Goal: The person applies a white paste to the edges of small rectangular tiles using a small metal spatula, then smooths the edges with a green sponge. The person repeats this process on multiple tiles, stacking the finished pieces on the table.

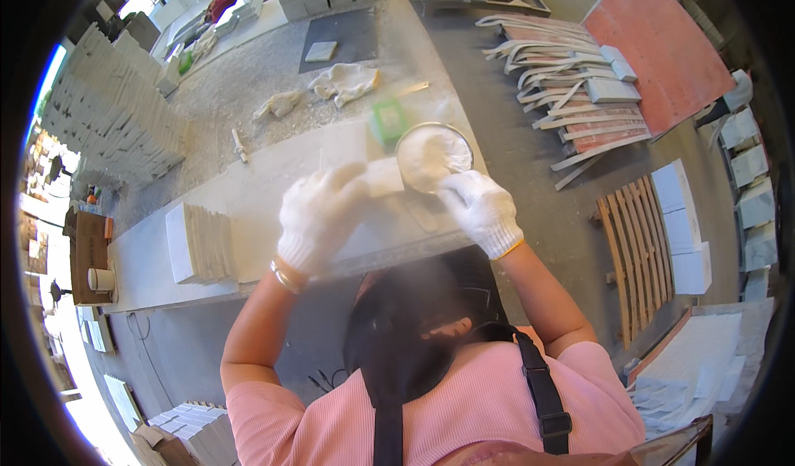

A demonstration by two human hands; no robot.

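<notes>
My right hand (482,211), in a white knit glove with a yellow cuff edge, grips the near rim of a round metal-rimmed bowl (411,139). White powder or paste (439,153) fills much of it. To the left, over the worktable, my gloved left hand (319,217) is smeared by motion; whether anything is in its fingers does not show. A pale flat piece (383,178), perhaps a tile, lies between that hand and the bowl. Just beyond the bowl sits a bright green container (387,122).
A stack of white tiles (199,244) stands at the table's left front, with taller stacks (116,101) behind. Crumpled white gloves (346,83) lie farther back on the dusty tabletop (224,101). Off the right edge are a wooden pallet (636,255) and pale strips (555,85).
</notes>
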